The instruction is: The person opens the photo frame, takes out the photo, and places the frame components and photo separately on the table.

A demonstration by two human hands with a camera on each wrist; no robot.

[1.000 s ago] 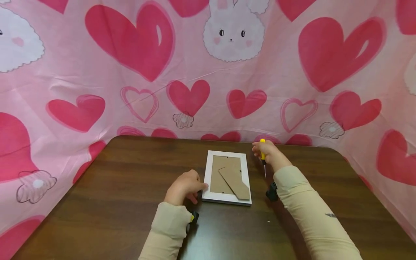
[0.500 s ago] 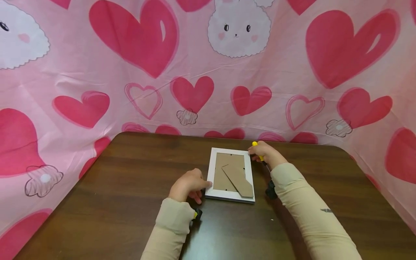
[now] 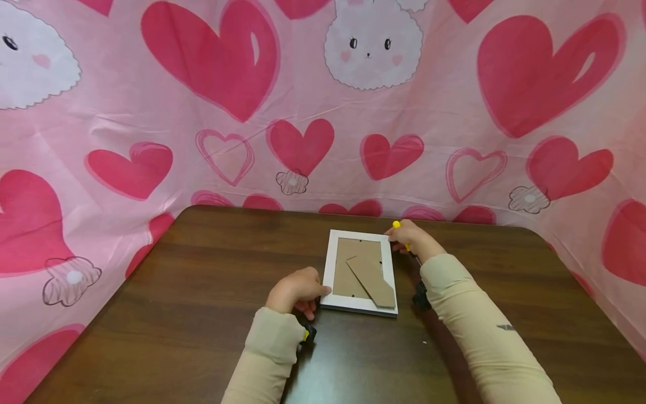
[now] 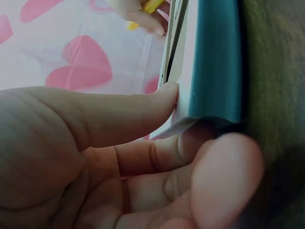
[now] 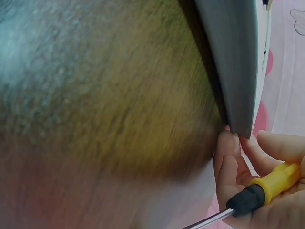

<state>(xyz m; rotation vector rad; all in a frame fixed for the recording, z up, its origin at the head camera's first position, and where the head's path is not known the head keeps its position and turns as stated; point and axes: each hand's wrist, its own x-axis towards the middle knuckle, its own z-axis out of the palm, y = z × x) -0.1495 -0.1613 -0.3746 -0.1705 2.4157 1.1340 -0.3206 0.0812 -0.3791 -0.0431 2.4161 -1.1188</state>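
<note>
A white picture frame (image 3: 330,268) lies face down on the table, its brown backing board (image 3: 345,275) and slanted easel leg (image 3: 372,280) showing. My left hand (image 3: 296,290) pinches the near left edge of the frame. In the left wrist view the left thumb (image 4: 143,112) sits on the back rim, with fingers curled at the side below. A yellow screwdriver with a black collar (image 5: 274,185) lies in my right hand (image 3: 418,238), its metal shaft pointing back toward the wrist. Right fingertips (image 5: 228,140) meet the frame's far right corner.
The dark wooden table (image 3: 202,269) extends around the frame on every side. Behind it hangs a pink cloth (image 3: 227,168) printed with hearts and rabbits. A small pale speck (image 3: 425,342) lies on the near right of the table.
My right hand has moved left to the far right corner of the frame, the screwdriver tilting in its grip. The left hand keeps its place at the frame; the head view has shifted slightly.
</note>
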